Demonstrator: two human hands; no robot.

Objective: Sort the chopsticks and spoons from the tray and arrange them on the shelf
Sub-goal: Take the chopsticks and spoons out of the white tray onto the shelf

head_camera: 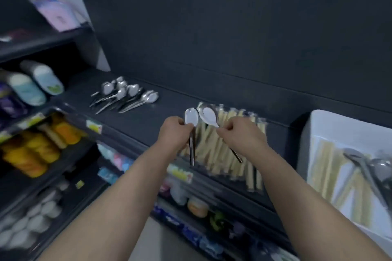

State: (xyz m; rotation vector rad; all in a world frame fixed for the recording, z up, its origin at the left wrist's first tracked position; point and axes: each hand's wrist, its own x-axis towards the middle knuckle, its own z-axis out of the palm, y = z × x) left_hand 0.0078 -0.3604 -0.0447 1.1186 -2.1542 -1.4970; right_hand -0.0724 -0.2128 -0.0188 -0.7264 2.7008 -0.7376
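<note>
Shelf top (169, 101), dark and flat, is taken as the reference surface. Against its right end a white tray (331, 125) is set, in which remaining chopsticks (331, 165) and remaining spoons (379, 167) are contained. On the right half of the shelf top, at the front edge, a row of wrapped chopsticks (222, 154) is laid side by side. On the left half, toward the rear, a pile of spoons (125, 95) is laid with the bowls toward the wall. Both hands are held above the front edge of the shelf top, over the left end of the row. The first spoon (191, 115) is gripped at its handle by the left hand (174, 131), bowl uppermost. The second spoon (210, 116) is pinched at its handle by the right hand (241, 133). The two bowls are positioned just beside each other; contact cannot be determined.
</note>
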